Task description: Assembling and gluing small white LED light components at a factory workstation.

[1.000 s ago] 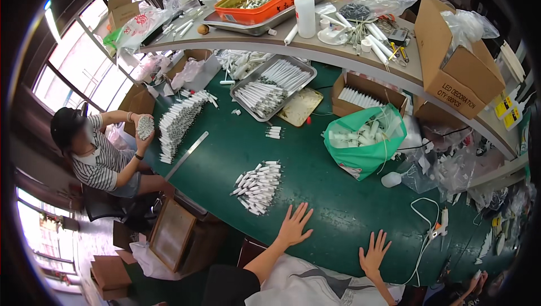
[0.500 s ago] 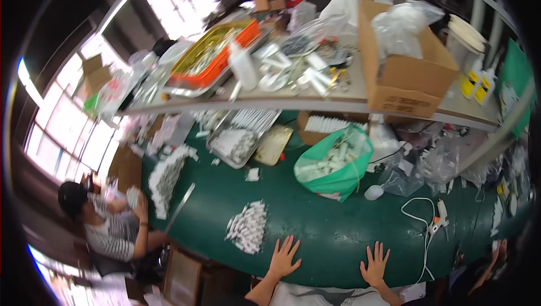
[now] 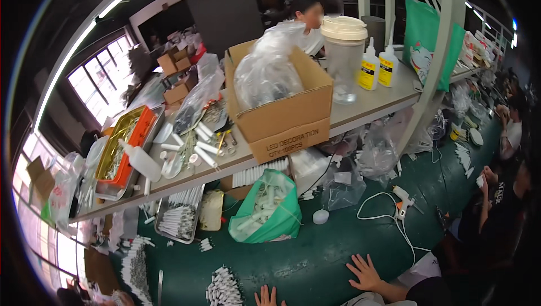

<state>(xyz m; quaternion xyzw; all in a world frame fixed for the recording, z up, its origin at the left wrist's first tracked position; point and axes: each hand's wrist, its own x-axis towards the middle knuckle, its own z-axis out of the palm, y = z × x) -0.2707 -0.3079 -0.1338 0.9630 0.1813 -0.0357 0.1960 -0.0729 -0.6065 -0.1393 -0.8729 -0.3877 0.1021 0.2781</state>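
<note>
My left hand (image 3: 267, 297) rests at the lower edge of the picture on the green table, fingers spread and only partly in view. Just left of it lies a pile of white tubes (image 3: 224, 288). My right hand (image 3: 365, 273) lies flat on the tabletop with its fingers apart, holding nothing. Beyond the two hands stands a green plastic bag (image 3: 293, 216) full of white tubes. To the right of my right hand is a white glue gun (image 3: 403, 200) with its pale cable on the table.
A raised shelf (image 3: 360, 115) bears a cardboard box (image 3: 293, 127), a lidded clear bucket (image 3: 341, 63), glue bottles (image 3: 369, 69) and an orange tray (image 3: 125, 145). A metal tray (image 3: 191, 216) of white tubes sits under it. Co-workers are at the right (image 3: 496, 199) and behind the shelf.
The view has swung to the right and up, so the shelf fills more of it and my hands sit lower. Both hands stay flat on the table. More people show at the right.
</note>
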